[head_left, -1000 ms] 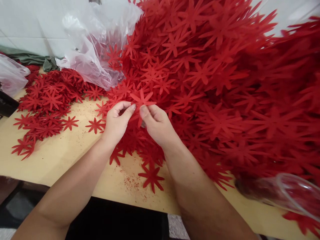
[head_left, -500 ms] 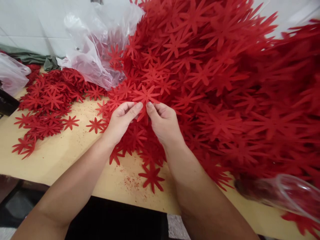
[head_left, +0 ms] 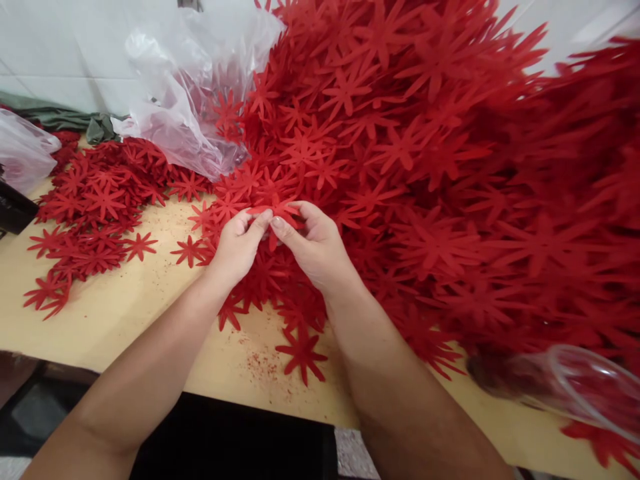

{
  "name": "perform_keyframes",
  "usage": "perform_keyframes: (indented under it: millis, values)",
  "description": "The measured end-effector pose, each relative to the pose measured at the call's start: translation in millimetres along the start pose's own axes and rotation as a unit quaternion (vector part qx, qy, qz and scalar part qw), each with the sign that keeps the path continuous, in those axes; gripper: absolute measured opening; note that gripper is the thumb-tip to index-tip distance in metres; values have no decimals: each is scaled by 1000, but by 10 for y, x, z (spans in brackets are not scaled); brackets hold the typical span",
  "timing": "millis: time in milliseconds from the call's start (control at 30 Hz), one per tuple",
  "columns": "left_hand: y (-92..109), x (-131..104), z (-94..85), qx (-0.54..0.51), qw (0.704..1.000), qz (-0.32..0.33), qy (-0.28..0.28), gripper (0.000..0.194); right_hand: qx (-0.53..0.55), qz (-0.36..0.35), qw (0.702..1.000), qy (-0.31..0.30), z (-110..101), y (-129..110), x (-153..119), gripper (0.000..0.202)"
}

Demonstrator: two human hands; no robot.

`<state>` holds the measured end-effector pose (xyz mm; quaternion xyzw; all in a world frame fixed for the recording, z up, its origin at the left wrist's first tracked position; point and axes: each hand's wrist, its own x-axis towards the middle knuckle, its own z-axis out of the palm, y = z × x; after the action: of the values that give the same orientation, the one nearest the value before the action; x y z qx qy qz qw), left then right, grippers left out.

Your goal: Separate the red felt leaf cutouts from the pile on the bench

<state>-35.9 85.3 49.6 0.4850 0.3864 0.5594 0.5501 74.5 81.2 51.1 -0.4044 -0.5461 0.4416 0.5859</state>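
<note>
Between my two hands is a red flower-shaped cutout point(head_left: 274, 208) with narrow petals, held just above the near edge of a large pile. My left hand point(head_left: 242, 241) pinches its left side between thumb and fingers. From the other side, my right hand point(head_left: 316, 245) grips it, the thumb close to the left thumb and the fingers behind. The fingers partly cover the cutout's middle and lower petals. Many like cutouts form the big red pile point(head_left: 440, 240) behind and to the right. One loose cutout point(head_left: 302, 355) lies flat below my right wrist.
A smaller heap of darker red cutouts point(head_left: 103, 200) sits on the pale table point(head_left: 165, 293) at left. Crumpled clear plastic bags point(head_left: 175, 120) stand at the back. A clear plastic container point(head_left: 575, 383) lies on its side at front right. Red crumbs point(head_left: 263, 367) dot the table near its edge.
Both hands have shifted slightly left with the cutout. The right thumb has moved across towards the left thumb, and the cutout has tipped flatter, with less of it showing.
</note>
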Motion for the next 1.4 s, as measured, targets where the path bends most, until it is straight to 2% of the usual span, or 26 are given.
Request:
perform_keyframes:
  millis: [133, 233, 300, 400, 533, 700, 867, 1033, 1133, 1200, 1300, 1400]
  values:
    - [5, -5, -12, 28, 1000, 10, -6, 20, 28, -4, 1000, 0, -15, 19, 13, 37]
    - [30, -21, -17, 46, 999, 13, 0, 37, 51, 2, 997, 55, -48, 53, 30, 34]
    - [46, -27, -20, 43, 999, 18, 0, 40, 54, 6, 994, 90, -91, 80, 46, 30]
    - [48, -21, -25, 14, 1000, 14, -23, 31, 32, -17, 993, 115, -168, 123, 78, 26]
    - [16, 3, -28, -16, 999, 13, -49, 22, -50, -95, 988, 112, -211, 185, 105, 27]
    - [32, -3, -23, -9, 1000, -1, -8, 15, -194, -178, 954, 143, -181, 197, 65, 42]
    - [50, -24, -21, 27, 1000, -1, 8, 31, -261, -169, 945, 101, -134, 74, -5, 37]
    - [0, -2, -29, 54, 998, 15, 0, 35, -161, -105, 981, 28, -63, 0, -38, 30]
    - [5, 0, -38, 60, 998, 19, 12, 42, -127, -69, 990, 4, -45, -18, -35, 29]
    - [24, -7, -40, 35, 999, 14, -8, 38, -111, -63, 991, 25, -46, -30, -27, 30]
    - [42, -16, -37, 1, 999, 6, -40, 24, -102, -72, 989, 77, -59, -39, -13, 31]
    - [32, -13, -40, 5, 999, 6, -32, 19, -132, -104, 978, 124, -86, -13, 8, 27]
